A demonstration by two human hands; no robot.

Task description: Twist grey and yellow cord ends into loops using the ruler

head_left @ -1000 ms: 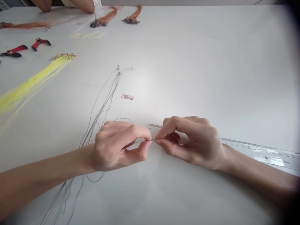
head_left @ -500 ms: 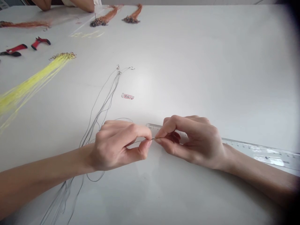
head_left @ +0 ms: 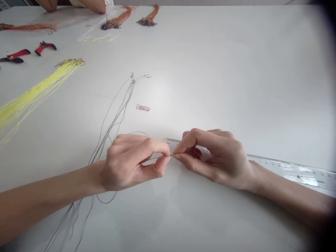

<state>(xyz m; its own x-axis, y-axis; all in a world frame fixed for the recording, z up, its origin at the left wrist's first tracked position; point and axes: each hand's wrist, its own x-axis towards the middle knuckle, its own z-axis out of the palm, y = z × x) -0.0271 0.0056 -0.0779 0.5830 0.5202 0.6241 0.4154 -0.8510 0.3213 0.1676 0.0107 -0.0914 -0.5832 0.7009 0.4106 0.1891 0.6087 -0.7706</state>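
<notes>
The left hand point(head_left: 131, 164) clamps a thin grey line point(head_left: 157, 158) between thumb and forefinger; the right hand point(head_left: 216, 157) clamps its tip just beside. Further loose grey strands point(head_left: 115, 120) lie ahead of the left hand, ending in small metal hooks point(head_left: 132, 77), none yet bundled.

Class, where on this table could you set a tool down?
Bare tabletop lies beyond the ruler, right of the grey lines. It is crowded at the upper left, among the yellow cords, orange cords and red-handled pliers.

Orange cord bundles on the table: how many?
3. First orange bundle lies at top left; second orange bundle and third orange bundle lie at top centre. More may lie beyond the frame.
</notes>
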